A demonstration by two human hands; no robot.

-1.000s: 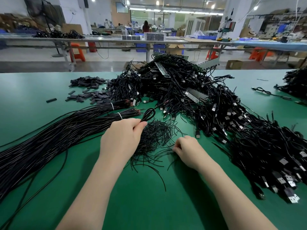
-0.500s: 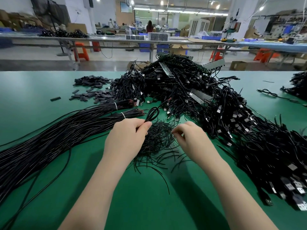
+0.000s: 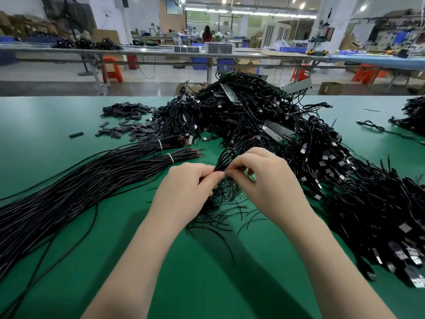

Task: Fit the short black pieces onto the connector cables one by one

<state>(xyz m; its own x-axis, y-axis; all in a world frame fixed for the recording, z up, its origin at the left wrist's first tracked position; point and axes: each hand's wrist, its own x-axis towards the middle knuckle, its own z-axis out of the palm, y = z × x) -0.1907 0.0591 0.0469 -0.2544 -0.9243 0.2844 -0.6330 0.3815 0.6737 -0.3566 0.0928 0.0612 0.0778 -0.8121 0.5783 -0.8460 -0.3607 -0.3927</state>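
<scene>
While left hand (image 3: 184, 192) grips a looped cable (image 3: 226, 160) at frame centre and right hand (image 3: 264, 180) pinches at the same spot, any short piece between the fingertips is too small to see. Risks, as I judge them: piece slips into the thin black strands (image 3: 220, 203) underneath, or loop snags on the USB cable heap (image 3: 287, 134) just right. Short black pieces (image 3: 128, 125) sit upper left; tied cable bundles (image 3: 92, 176) left. Green table (image 3: 207, 284); benches and orange stools behind.
</scene>
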